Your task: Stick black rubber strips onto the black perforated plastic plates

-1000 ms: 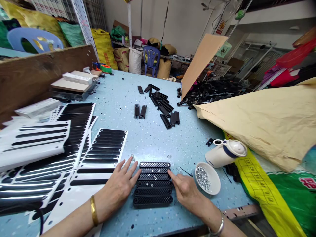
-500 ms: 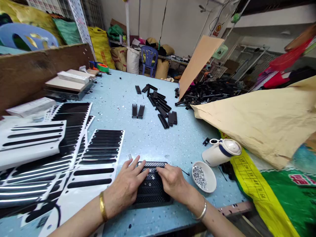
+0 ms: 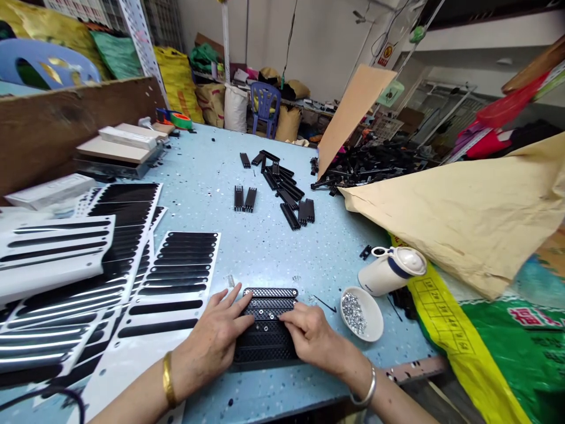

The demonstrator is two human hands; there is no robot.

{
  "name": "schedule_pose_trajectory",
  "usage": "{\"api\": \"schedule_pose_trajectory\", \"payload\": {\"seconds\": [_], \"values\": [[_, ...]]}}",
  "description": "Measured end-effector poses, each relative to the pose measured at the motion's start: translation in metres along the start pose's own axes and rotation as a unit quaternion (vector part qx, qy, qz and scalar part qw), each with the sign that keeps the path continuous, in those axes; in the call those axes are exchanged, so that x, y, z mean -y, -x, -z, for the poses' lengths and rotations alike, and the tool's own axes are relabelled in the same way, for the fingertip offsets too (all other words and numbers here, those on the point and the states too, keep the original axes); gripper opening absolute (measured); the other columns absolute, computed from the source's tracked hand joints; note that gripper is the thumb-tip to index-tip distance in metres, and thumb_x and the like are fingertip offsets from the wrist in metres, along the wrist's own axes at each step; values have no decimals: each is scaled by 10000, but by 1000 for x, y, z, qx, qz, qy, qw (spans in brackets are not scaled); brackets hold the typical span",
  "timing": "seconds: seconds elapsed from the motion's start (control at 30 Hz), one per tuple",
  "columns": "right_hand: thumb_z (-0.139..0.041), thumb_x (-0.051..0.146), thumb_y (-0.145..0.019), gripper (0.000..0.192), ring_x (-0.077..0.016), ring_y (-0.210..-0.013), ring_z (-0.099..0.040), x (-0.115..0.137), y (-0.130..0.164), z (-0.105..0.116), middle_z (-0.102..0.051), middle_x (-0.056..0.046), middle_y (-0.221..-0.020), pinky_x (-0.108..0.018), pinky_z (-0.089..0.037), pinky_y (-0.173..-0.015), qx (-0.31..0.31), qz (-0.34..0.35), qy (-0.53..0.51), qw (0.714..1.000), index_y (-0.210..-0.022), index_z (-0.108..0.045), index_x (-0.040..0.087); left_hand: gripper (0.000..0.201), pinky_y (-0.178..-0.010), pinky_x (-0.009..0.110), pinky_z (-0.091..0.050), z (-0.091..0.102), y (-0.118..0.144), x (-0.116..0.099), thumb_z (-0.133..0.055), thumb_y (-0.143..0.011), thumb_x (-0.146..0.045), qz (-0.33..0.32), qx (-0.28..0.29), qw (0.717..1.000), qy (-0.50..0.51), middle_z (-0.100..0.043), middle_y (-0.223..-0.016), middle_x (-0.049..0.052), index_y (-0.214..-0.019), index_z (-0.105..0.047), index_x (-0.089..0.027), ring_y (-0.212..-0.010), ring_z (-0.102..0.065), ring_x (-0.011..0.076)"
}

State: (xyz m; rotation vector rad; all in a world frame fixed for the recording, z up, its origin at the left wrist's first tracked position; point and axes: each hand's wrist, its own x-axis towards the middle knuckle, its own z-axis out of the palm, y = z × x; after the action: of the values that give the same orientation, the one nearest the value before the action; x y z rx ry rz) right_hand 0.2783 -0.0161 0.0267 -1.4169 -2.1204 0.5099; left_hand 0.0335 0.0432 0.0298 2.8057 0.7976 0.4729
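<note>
A person's left hand point(image 3: 216, 338) and right hand point(image 3: 311, 337) lie flat, fingers spread and gripping nothing, on a row of black perforated strips point(image 3: 269, 321) set side by side near the front edge of a pale blue worktable point(image 3: 265, 253); a white bowl of small metal fasteners point(image 3: 358, 307) sits just right, a white jug point(image 3: 391, 271) beyond

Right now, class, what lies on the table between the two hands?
In the head view, a row of black perforated strips lies between the left hand and right hand; both touch it.
</note>
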Motion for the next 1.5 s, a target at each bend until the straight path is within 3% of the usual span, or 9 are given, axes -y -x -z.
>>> {"api": "schedule_pose_trajectory", "payload": {"seconds": [0.17, 0.4, 0.53, 0.7, 1.0, 1.23, 1.5], "values": [[-414, 123, -916, 291, -166, -643, -589, -1, 1, -3, -648, -77, -738, -277, -442, -592, -58, 5, 8, 998, -1029, -683, 112, 500, -953, 572, -422, -7, 1, 4, -402, -754, 23, 36, -53, 998, -12, -571, -1344, 186, -1188, -604, -120, -1309, -442, 375], [-412, 40, -835, 409, -190, -640, -542, 6, 7, 2, -608, -72, -754, -298, -401, -572, 41, 41, 152, 987, -1157, -634, 156, 568, -927, 608, -429, -10, -3, 1, -419, -701, 41, 29, -30, 999, -30, -560, -1359, 180, -1197, -620, -151, -1294, -447, 421], [-393, 33, -838, 404, -193, -631, -523, 1, 11, 2, -585, -70, -735, -308, -391, -567, 23, 43, 162, 986, -1137, -643, 139, 558, -939, 611, -413, -9, 9, 2, -407, -720, 31, 20, -28, 999, -1, -537, -1394, 145, -1182, -620, -199, -1328, -413, 403], [-352, 32, -860, 436, -197, -608, -510, 1, 14, 2, -570, -76, -716, -320, -392, -549, -8, 49, 155, 987, -1197, -619, 102, 585, -996, 570, -381, -15, 23, 9, -370, -787, 19, 52, -62, 997, 10, -510, -1425, 127, -1308, -519, -200, -1369, -378, 333], [-403, 23, -823, 542, -206, -658, -530, 10, 16, 6, -609, -98, -803, -342, -425, -598, 90, 44, 203, 974, -1345, -514, 119, 659, -1014, 600, -322, -19, 22, 0, -426, -704, 42, 28, -44, 998, -44, -504, -1427, 131, -1299, -558, -207, -1374, -339, 386], [-408, 20, -801, 585, -216, -675, -525, 6, 18, 7, -609, -101, -799, -363, -427, -622, 108, 53, 233, 965, -1366, -502, 137, 701, -996, 616, -337, -18, 23, 2, -443, -690, 39, 19, -13, 998, -60, -488, -1439, 122, -1312, -545, -267, -1374, -334, 395], [-402, 12, -800, 594, -227, -711, -536, 8, 16, 8, -608, -108, -827, -381, -435, -649, 130, 60, 243, 959, -1381, -472, 112, 696, -1017, 603, -329, -17, 20, 2, -405, -717, 55, 31, -49, 998, -31, -461, -1454, 139, -1333, -526, -245, -1402, -292, 368]]}}
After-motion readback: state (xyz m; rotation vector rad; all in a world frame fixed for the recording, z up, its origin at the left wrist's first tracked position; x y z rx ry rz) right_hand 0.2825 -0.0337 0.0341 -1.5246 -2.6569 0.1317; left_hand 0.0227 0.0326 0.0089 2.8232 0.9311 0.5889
